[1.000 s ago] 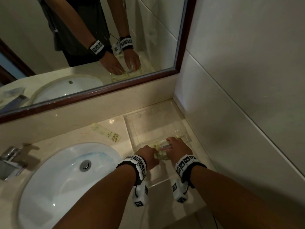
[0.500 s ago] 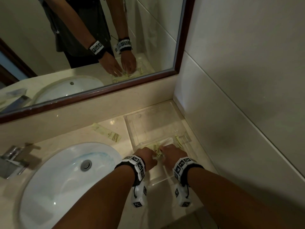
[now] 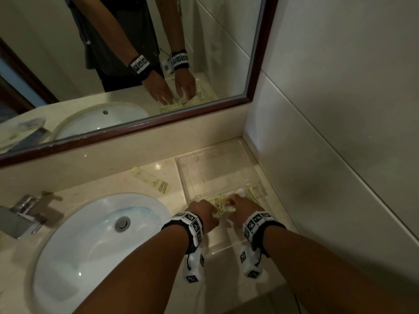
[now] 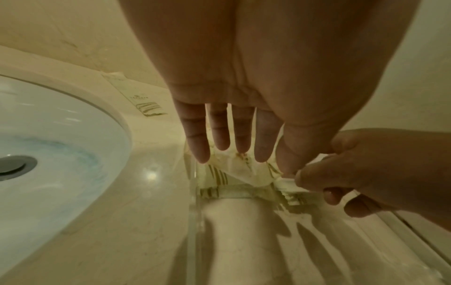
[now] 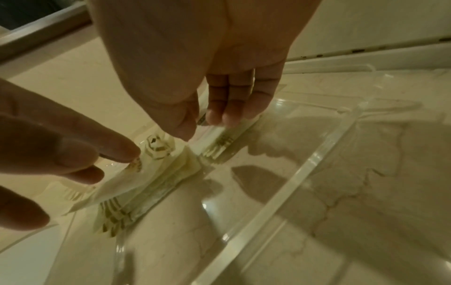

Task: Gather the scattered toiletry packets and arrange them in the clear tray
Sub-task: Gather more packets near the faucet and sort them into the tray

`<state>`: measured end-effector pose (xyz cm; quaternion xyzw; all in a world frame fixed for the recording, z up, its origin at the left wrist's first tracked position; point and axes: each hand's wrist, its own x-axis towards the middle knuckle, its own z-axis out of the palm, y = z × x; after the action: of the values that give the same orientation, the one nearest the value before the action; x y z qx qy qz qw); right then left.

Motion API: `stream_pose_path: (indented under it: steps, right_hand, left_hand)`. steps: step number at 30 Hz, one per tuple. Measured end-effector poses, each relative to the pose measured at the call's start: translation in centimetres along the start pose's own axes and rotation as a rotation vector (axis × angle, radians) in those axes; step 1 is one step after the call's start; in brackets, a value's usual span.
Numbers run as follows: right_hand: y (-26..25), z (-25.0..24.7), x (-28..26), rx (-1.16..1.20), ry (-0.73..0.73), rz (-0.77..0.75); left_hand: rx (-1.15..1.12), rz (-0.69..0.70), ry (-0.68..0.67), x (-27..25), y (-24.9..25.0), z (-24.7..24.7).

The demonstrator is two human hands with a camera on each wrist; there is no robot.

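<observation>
A clear tray (image 3: 226, 175) sits on the counter right of the sink. Several cream toiletry packets (image 3: 218, 200) with gold stripes lie bunched in its near compartment. My left hand (image 3: 204, 211) reaches down with straight fingers (image 4: 200, 150) that touch the packets (image 4: 234, 171). My right hand (image 3: 240, 205) is right beside it and pinches the end of one packet (image 4: 285, 182) between thumb and forefinger. In the right wrist view my right hand (image 5: 205, 125) is over the packets (image 5: 156, 173) against the clear divider. One more packet (image 3: 154, 181) lies loose on the counter by the backsplash.
A white sink (image 3: 90, 234) with a chrome faucet (image 3: 20, 214) fills the left of the counter. A framed mirror (image 3: 136, 87) hangs behind. A tiled wall (image 3: 328, 132) closes in the right side, tight against the tray.
My right hand has slid left along the tray's near compartment to meet the left hand, uncovering striped packets at the right end. The left hand has barely moved.
</observation>
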<state>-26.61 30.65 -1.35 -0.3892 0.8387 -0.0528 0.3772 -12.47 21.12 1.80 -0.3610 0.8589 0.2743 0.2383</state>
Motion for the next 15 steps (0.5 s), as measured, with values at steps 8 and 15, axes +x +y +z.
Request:
stream_pose_path:
  steps: [8,15]
  right_hand:
    - [0.23,-0.49,-0.47,-0.085,0.028,-0.022]
    - [-0.32,0.02,-0.34,-0.192,-0.038,-0.074]
  left_hand:
    - [0.021,-0.04,-0.032,0.31,-0.04,-0.07]
    - [0.039,-0.062,-0.035,0.54,0.21,-0.02]
